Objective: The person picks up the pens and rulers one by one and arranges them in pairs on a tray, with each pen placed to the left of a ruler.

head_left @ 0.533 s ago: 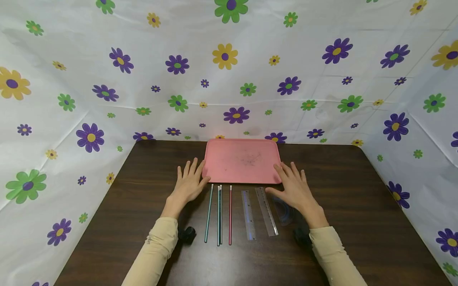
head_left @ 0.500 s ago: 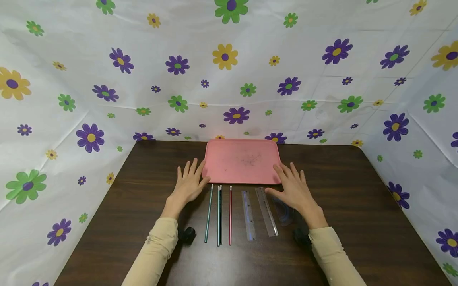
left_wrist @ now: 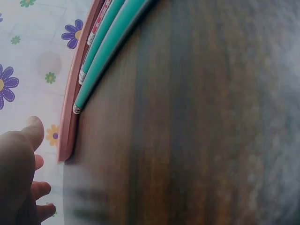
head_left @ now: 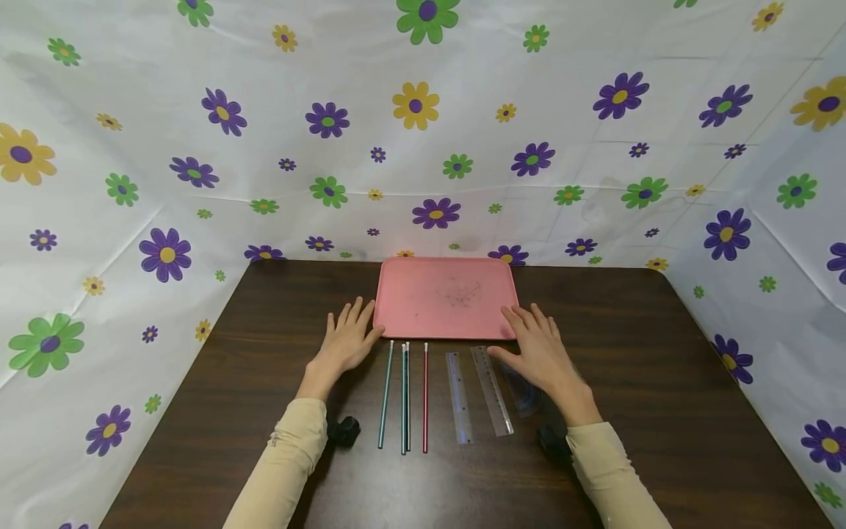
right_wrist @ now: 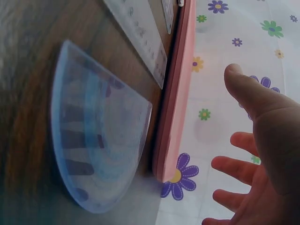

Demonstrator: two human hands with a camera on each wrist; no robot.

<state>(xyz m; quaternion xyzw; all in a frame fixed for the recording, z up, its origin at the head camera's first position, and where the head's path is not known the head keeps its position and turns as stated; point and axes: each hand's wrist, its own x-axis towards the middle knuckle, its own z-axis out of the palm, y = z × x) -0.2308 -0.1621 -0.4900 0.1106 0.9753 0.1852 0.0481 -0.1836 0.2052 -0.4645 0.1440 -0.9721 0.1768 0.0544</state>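
A pink tray (head_left: 436, 301) lies at the far side of the table. My left hand (head_left: 344, 345), fingers spread, is at its left front corner; my right hand (head_left: 540, 353) is spread the same way at the right front corner. Neither hand holds anything, and whether the fingertips touch the rim I cannot tell. Between the hands lie green pencils (head_left: 385, 397), a red pencil (head_left: 426, 400) and two clear rulers (head_left: 459, 400). A clear protractor (right_wrist: 101, 126) lies flat by the tray in the right wrist view, partly behind my right hand in the head view.
The dark wooden table (head_left: 218, 411) reaches a white flowered cloth (head_left: 357, 73) at the back and sides. Dark wrist devices (head_left: 344, 432) sit under both forearms.
Both hands have shifted very slightly left, the right one a little more. The tray, pencils and rulers lie as before.
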